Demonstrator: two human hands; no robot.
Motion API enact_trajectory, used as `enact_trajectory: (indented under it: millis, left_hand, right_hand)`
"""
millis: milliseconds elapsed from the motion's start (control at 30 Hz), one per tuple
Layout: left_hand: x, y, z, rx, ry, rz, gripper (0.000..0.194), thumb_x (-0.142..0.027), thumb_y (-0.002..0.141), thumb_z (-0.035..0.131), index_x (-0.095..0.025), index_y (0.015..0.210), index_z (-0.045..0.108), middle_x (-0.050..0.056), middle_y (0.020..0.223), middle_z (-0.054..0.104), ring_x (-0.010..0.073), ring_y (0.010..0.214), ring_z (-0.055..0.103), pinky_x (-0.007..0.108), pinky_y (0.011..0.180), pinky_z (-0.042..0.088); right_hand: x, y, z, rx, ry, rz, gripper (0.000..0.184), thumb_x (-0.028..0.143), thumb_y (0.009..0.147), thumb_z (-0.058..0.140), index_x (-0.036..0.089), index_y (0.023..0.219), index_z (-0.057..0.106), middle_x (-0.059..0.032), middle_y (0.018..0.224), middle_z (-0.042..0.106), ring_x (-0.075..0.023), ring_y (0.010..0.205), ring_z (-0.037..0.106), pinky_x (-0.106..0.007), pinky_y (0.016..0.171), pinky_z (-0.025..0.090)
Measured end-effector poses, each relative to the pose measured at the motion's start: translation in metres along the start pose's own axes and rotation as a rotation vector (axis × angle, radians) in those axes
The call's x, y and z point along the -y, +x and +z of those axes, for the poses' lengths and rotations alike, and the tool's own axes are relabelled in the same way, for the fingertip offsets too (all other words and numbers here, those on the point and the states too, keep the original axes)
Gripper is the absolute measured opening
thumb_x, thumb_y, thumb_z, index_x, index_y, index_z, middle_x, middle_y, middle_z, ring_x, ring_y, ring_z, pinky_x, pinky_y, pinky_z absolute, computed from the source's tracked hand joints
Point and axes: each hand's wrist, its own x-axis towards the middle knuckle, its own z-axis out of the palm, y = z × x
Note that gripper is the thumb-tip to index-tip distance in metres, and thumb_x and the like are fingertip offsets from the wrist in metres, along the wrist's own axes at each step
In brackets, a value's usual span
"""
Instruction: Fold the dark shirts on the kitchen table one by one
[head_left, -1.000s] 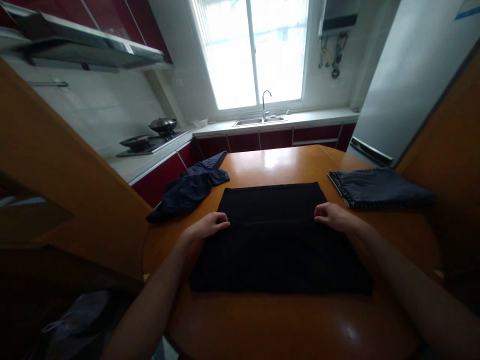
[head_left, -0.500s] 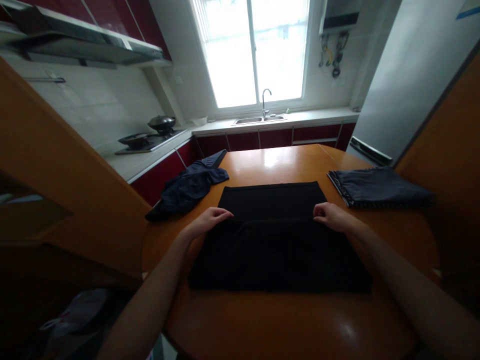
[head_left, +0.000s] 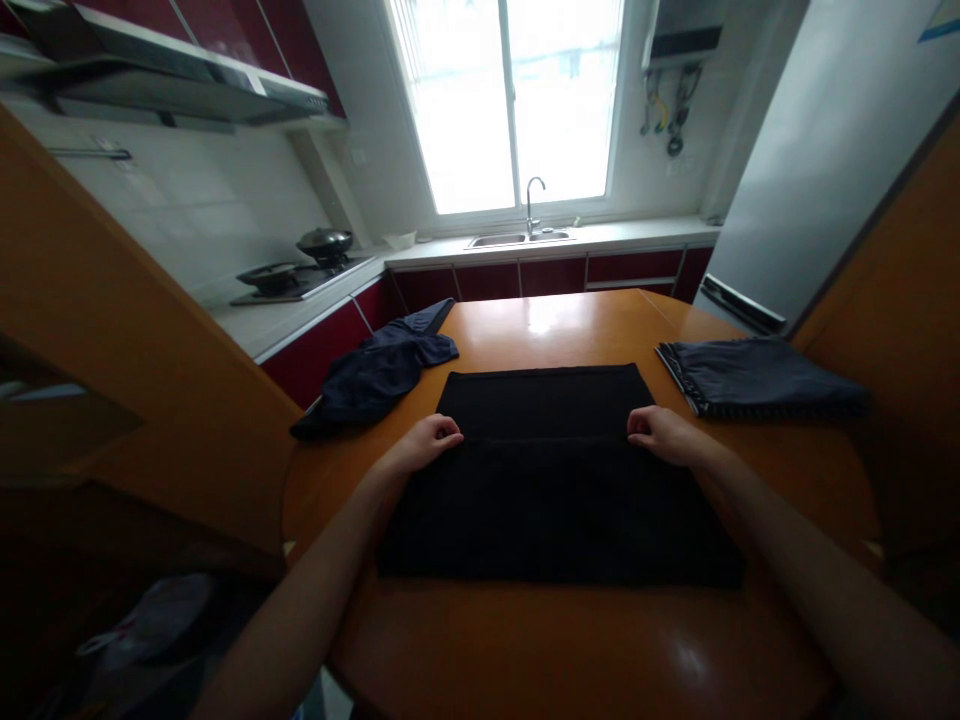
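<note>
I have the left hand and right hand pinching the black cloth flat on the worktop, where uneven tugging could skew its crosswise edge.

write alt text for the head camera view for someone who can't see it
A person's left hand and right hand pinch opposite sides of a black cloth lying on a wooden table. A crumpled dark blue garment lies on the left, a folded grey cloth on the right, with a bright window beyond.
</note>
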Motion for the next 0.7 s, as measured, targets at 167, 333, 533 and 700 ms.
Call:
enact_trajectory:
  millis: [167, 333, 533, 700]
  left_hand:
    - [-0.042, -0.015, 0.02, -0.058, 0.225, 0.312, 0.046, -0.044, 0.097, 0.049, -0.023, 0.138, 0.056, 0.011, 0.145, 0.052, 0.0277, 0.133, 0.047, 0.047, 0.115, 0.033]
    - [-0.076, -0.031, 0.052, 0.248, 0.329, 0.483, 0.065, -0.051, 0.101, 0.043, -0.037, 0.159, 0.015, 0.004, 0.167, 0.015, 0.0297, 0.153, 0.013, 0.058, 0.121, 0.01]
    - [-0.069, -0.029, 0.063, 0.269, 0.368, 0.452, 0.069, -0.052, 0.101, 0.043, -0.039, 0.159, 0.007, 0.002, 0.167, 0.008, 0.0298, 0.153, 0.01, 0.056, 0.121, 0.011]
    - [-0.069, -0.026, 0.061, 0.276, 0.335, 0.447, 0.066, -0.052, 0.102, 0.041, -0.039, 0.159, 0.009, 0.003, 0.167, 0.009, 0.0295, 0.153, 0.012, 0.055, 0.121, 0.011]
  right_hand:
    - [0.035, -0.016, 0.0, -0.208, -0.129, -0.063, 0.032, 0.032, 0.089, 0.061, 0.017, 0.116, 0.068, -0.0148, 0.114, 0.068, -0.0283, 0.105, 0.063, -0.039, 0.092, 0.048]
    - [0.096, -0.04, 0.035, -0.192, -0.063, -0.496, 0.062, 0.04, 0.098, 0.046, 0.022, 0.155, 0.033, -0.011, 0.16, 0.033, -0.029, 0.148, 0.027, -0.051, 0.119, 0.025]
    - [0.107, -0.04, 0.059, 0.002, -0.097, -0.525, 0.072, 0.05, 0.099, 0.045, 0.019, 0.159, 0.021, -0.0114, 0.164, 0.019, -0.0271, 0.152, 0.014, -0.052, 0.123, 0.012]
    - [0.092, -0.027, 0.052, 0.009, -0.081, -0.457, 0.07, 0.056, 0.1, 0.037, 0.022, 0.159, 0.021, -0.0104, 0.165, 0.017, -0.0262, 0.152, 0.014, -0.05, 0.122, 0.015]
